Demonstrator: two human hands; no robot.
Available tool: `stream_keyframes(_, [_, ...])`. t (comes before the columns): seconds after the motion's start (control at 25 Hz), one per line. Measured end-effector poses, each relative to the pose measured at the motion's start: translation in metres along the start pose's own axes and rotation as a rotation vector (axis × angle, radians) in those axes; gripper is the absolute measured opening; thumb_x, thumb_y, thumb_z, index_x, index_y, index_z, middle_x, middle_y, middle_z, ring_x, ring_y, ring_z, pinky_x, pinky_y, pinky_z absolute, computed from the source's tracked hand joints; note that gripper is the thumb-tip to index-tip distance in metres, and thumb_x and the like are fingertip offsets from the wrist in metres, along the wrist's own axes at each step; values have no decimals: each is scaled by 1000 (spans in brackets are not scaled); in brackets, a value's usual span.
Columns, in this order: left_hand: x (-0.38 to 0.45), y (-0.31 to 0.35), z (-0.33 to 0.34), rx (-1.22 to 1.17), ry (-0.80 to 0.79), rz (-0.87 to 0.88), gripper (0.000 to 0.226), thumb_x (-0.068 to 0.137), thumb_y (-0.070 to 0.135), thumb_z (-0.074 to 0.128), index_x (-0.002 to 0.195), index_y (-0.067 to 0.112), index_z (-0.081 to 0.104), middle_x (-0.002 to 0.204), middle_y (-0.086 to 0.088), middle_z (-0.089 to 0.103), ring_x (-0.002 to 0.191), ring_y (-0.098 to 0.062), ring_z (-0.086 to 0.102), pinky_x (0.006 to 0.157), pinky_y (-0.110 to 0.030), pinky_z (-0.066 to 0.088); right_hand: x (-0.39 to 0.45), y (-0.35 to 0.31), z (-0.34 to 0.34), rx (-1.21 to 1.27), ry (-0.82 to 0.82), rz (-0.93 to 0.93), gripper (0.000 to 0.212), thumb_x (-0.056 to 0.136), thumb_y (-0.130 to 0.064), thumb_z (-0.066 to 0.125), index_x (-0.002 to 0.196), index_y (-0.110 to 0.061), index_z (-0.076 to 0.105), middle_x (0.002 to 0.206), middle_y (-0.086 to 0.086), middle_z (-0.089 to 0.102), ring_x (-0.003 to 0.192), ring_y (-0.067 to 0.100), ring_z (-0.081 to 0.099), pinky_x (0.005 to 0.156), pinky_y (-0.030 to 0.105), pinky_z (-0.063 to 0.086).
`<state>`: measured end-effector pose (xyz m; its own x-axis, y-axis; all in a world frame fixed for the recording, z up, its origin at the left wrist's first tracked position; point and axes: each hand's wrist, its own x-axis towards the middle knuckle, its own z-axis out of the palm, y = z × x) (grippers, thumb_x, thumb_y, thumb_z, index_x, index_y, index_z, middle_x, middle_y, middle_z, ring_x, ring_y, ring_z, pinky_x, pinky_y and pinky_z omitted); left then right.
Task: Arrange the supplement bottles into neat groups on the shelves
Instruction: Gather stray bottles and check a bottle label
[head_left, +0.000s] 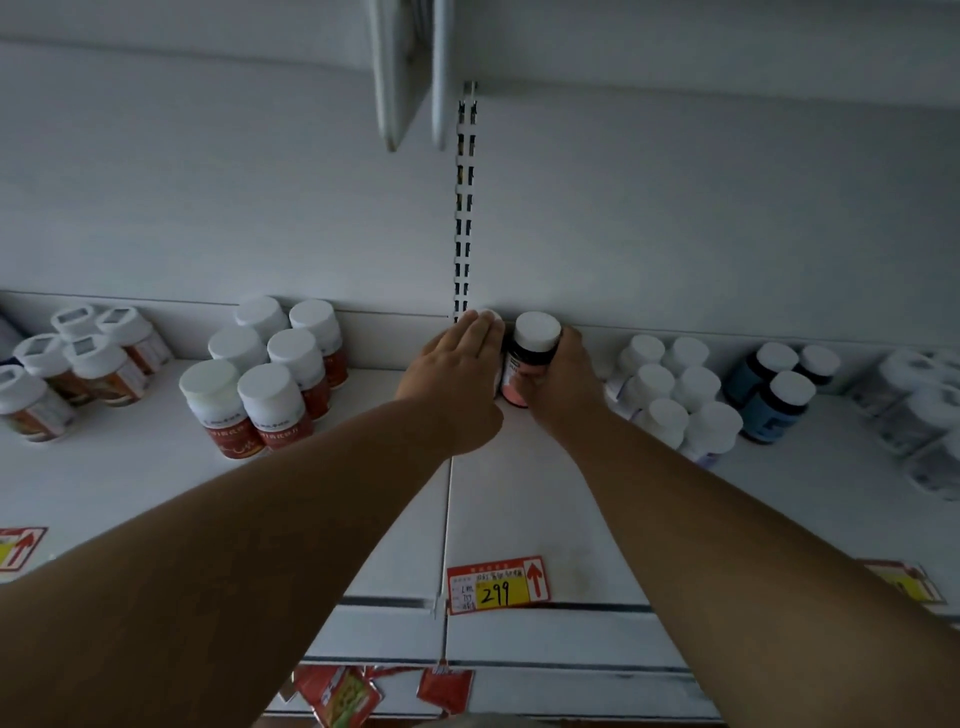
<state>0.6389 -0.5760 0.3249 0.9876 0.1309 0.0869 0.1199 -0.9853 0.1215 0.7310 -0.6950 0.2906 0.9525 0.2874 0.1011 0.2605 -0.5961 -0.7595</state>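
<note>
Reaching over a white shelf (498, 499), both bare arms toward its back wall, where a slotted upright (465, 208) serves as the landmark. Just right of the upright's foot: a dark bottle (527, 364) with a white cap and pink label, standing on the shelf, long axis near vertical, cap end up and leaning slightly away toward the wall. Right hand (563, 382) wrapped round its right side, fingers curled onto the label, holding it. Directly at the upright's foot: a second white cap (491, 315), barely showing past the fingertips of the left hand (457, 374); bottle body hidden. Left hand laid over it with fingers straight and together, pointing at the wall; whether those fingers press or merely cover, cannot tell. The two hands nearly touching, the dark bottle between them.

Left of the upright: a cluster of red-labelled bottles (270, 374) with white caps, all upright, in rough rows of two. Farther left of it: a looser group of orange-labelled bottles (88, 364) with window-topped caps. Right of the upright: a tight block of white bottles (675, 389), then blue bottles (779, 389) beyond, then pale clear-looking containers (919, 415), blurred. Below the upright, on the shelf's front edge: a red and yellow price tag (497, 584) reading 299, with a red arrow pointing up.
</note>
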Motion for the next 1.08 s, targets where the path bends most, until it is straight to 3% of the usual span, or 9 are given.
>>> stream_keyframes(0.16, [-19, -1, -14, -76, 139, 81, 84, 90, 28, 52, 156, 16, 1, 164, 0, 1, 150, -13, -2, 116, -25, -8, -34, -21, -12, -11, 39, 7, 82, 72, -23, 83, 138, -5, 38, 134, 15, 48, 120, 31, 50, 97, 35, 42])
stream_keyframes(0.28, [-48, 7, -22, -236, 205, 151, 82, 86, 22, 58, 155, 15, 14, 162, -4, 18, 149, -21, 13, 118, -32, 5, -78, -39, -27, -28, 214, -121, 67, 80, -21, 77, 136, -8, 43, 132, 13, 51, 120, 26, 50, 94, 26, 37])
stream_keyframes(0.44, [-85, 17, -23, -387, 210, 378, 72, 82, 17, 57, 148, 6, 31, 149, -17, 39, 138, -35, 35, 112, -48, 31, -153, -41, -45, -76, 461, -162, 48, 87, -15, 69, 130, -4, 51, 122, 16, 54, 108, 27, 56, 90, 35, 48])
stream_keyframes(0.64, [-133, 71, -14, -452, 177, 662, 67, 78, 13, 56, 142, 3, 41, 136, -16, 52, 123, -32, 47, 103, -41, 35, -250, -24, -91, -131, 583, -23, 35, 89, -13, 66, 123, -9, 58, 101, 0, 53, 91, 12, 54, 80, 17, 45])
stream_keyframes(0.76, [-154, 126, 0, -448, 127, 811, 65, 78, 15, 56, 141, 6, 44, 133, -13, 55, 121, -28, 47, 104, -38, 34, -296, 5, -134, -166, 656, 44, 34, 89, -17, 68, 121, -10, 58, 101, 0, 55, 91, 9, 54, 81, 19, 46])
stream_keyframes(0.92, [-166, 207, 31, -415, 25, 869, 55, 79, 15, 59, 133, 10, 51, 129, -10, 58, 120, -27, 51, 102, -40, 38, -339, 65, -185, -188, 602, 180, 36, 89, -23, 69, 122, -18, 56, 114, -2, 50, 100, 6, 53, 84, 29, 52])
stream_keyframes(1.08, [-174, 293, 72, -384, -97, 811, 56, 86, 20, 58, 140, 14, 45, 136, -9, 55, 122, -29, 53, 103, -41, 39, -360, 143, -239, -120, 499, 310, 46, 90, -28, 67, 133, -24, 49, 118, -8, 56, 111, 6, 53, 93, 39, 52])
